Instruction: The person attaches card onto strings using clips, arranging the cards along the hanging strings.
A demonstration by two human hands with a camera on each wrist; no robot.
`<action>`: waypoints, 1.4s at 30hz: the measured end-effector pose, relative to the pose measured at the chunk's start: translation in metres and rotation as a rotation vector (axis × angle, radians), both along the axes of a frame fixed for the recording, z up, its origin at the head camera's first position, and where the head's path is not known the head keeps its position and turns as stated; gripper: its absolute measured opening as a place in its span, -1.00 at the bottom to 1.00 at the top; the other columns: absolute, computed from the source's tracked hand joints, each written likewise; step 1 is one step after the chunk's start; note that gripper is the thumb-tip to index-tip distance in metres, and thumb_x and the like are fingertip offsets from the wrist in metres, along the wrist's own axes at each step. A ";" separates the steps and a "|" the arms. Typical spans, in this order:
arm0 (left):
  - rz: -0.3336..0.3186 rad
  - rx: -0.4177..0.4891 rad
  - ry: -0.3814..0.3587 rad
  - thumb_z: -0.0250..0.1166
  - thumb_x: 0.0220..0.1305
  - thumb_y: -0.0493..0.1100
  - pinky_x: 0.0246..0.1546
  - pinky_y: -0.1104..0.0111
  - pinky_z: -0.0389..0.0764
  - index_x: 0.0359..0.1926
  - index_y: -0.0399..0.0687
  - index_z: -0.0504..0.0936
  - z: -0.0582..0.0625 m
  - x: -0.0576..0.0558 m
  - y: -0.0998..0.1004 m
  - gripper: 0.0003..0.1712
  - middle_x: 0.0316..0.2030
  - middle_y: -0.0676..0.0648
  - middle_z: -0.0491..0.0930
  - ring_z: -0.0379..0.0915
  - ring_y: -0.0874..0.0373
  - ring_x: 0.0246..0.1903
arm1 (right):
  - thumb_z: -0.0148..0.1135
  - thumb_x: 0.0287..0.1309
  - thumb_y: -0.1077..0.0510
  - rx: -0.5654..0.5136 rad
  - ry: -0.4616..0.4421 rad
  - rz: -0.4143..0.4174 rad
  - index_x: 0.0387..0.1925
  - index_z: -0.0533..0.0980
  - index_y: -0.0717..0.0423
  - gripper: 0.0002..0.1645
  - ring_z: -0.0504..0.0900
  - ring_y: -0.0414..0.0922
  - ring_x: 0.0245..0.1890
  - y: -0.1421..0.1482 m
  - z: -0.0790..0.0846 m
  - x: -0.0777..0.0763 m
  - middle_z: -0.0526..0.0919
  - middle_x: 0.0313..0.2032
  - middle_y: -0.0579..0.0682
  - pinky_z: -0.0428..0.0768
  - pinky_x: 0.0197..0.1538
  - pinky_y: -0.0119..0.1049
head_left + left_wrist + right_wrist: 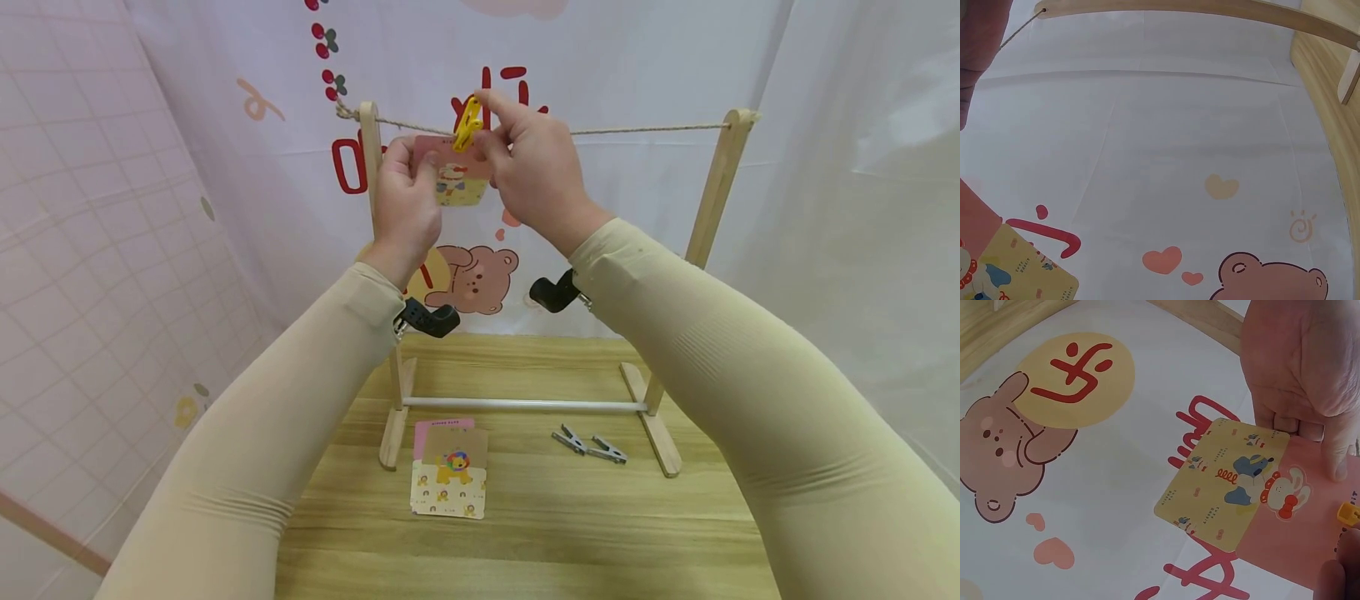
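My left hand pinches a pink-and-yellow card by its left side, thumb in front and fingers behind. The card, printed with a white rabbit, hangs upright just below a twine line. In my right hand is a yellow clothespin, pinched between thumb and index finger at the card's top edge. The right wrist view shows the clothespin's tip over the pink part. Whether its jaws also enclose the twine cannot be told. Only a corner of the card appears in the left wrist view.
The twine runs between two wooden posts, joined low down by a white rod. On the wood-grain table lie overlapping cards, with a lion card on top, and grey clothespins. A printed white cloth hangs behind.
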State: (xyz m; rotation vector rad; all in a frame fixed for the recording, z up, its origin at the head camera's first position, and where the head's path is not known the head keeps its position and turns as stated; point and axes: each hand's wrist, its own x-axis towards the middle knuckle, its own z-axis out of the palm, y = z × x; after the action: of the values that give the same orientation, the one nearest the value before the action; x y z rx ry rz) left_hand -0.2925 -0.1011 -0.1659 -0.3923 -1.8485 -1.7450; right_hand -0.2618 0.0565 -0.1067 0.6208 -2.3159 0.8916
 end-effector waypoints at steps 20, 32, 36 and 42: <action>-0.024 0.005 -0.023 0.10 0.63 -0.02 0.10 0.34 0.61 0.23 -0.04 0.44 -0.002 0.011 0.003 -0.68 -0.04 0.06 0.51 0.50 0.18 0.00 | 0.18 0.55 0.11 -0.075 0.055 0.100 0.50 0.43 -0.03 -0.43 0.56 -0.14 -0.52 0.027 -0.026 0.002 0.78 -0.24 0.07 0.40 -0.41 -0.39; -0.070 -0.011 -0.077 0.07 0.65 0.04 0.11 0.35 0.63 0.37 -0.04 0.35 -0.012 0.024 0.002 -0.56 0.02 0.02 0.47 0.51 0.17 0.02 | 0.22 0.51 0.18 -0.079 0.060 0.104 0.31 0.59 0.11 -0.58 0.66 -0.14 -0.45 0.062 -0.061 0.006 0.81 -0.21 0.13 0.51 -0.36 -0.50; -0.099 -0.026 -0.083 0.04 0.67 -0.02 0.17 0.37 0.53 0.43 -0.07 0.29 -0.021 0.028 -0.001 -0.54 0.11 -0.01 0.45 0.42 0.17 0.09 | 0.24 0.50 0.18 -0.050 0.058 0.103 0.23 0.64 0.14 -0.64 0.63 -0.14 -0.45 0.076 -0.073 0.009 0.79 -0.26 0.10 0.46 -0.40 -0.50; -0.075 -0.100 -0.130 0.05 0.67 -0.04 0.39 0.38 0.40 0.55 -0.06 0.17 -0.035 0.038 -0.008 -0.42 0.33 -0.08 0.32 0.30 0.16 0.28 | 0.23 0.52 0.15 0.022 0.039 0.074 0.23 0.63 0.16 -0.64 0.58 -0.19 -0.50 0.095 -0.092 0.012 0.78 -0.28 0.05 0.41 -0.46 -0.44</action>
State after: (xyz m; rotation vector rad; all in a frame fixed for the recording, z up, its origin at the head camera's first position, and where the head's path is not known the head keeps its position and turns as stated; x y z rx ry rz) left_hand -0.2541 -0.1094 -0.2011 -0.4000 -2.0424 -1.7692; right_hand -0.2502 0.1511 -0.1983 0.7306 -2.2837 0.8809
